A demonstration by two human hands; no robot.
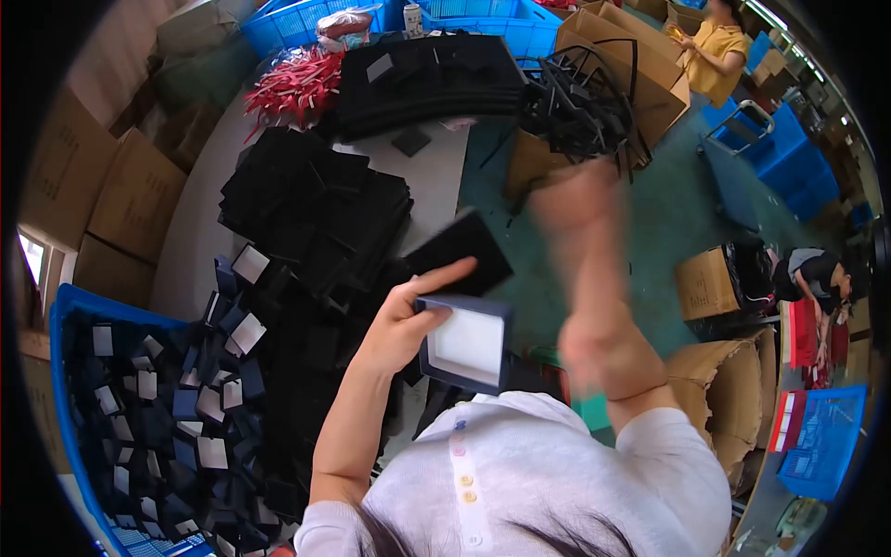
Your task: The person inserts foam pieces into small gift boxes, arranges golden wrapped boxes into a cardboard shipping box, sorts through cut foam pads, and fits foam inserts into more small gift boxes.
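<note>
My left hand (pixel 394 325) grips a small dark blue open box (pixel 467 340) with a white inside, tilted in front of my chest. A flat black foam-like pad (pixel 481 243) is under the stretched index finger of the same hand. My right hand (pixel 577 197) is raised and smeared by motion, near a carton heaped with black strips (pixel 585 102); its fingers cannot be made out. Stacked black pads (pixel 306 200) lie on the table beyond my left hand.
A blue crate (pixel 60 371) of small dark boxes stands at left. Black sheets (pixel 427 79) and red-white ribbons (pixel 297 88) lie at the table's back. Cartons (pixel 640 56) stand beyond. Two people work at right, one in a yellow top (pixel 719 60), one bending (pixel 812 278).
</note>
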